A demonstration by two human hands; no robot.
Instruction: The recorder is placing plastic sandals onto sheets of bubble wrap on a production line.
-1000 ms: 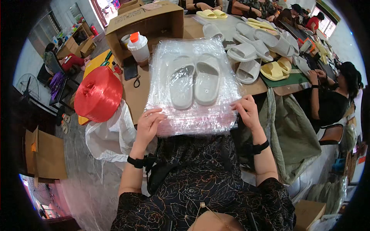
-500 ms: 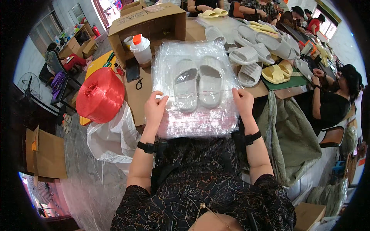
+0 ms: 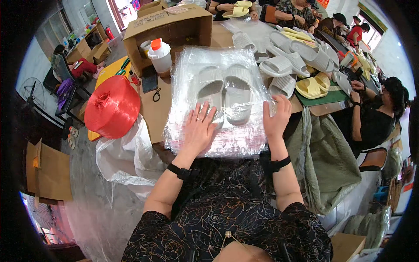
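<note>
Grey slippers (image 3: 238, 102), head view: pair side by side under clear plastic (image 3: 183, 83) on desk (image 3: 149, 124). Left hand (image 3: 200, 132) flat on plastic by left slipper's heel, fingers spread. Right hand (image 3: 277, 118) at plastic's right edge, thumb apart from fingers, contact unclear. Red roll (image 3: 112, 107) left.

Cardboard box (image 3: 176, 20), far side, left of centre: dark printed marking (image 3: 157, 18) on the upper face; characters not legible. Red wall sign (image 3: 323, 3), far right: pale marks, too small to read.
</note>
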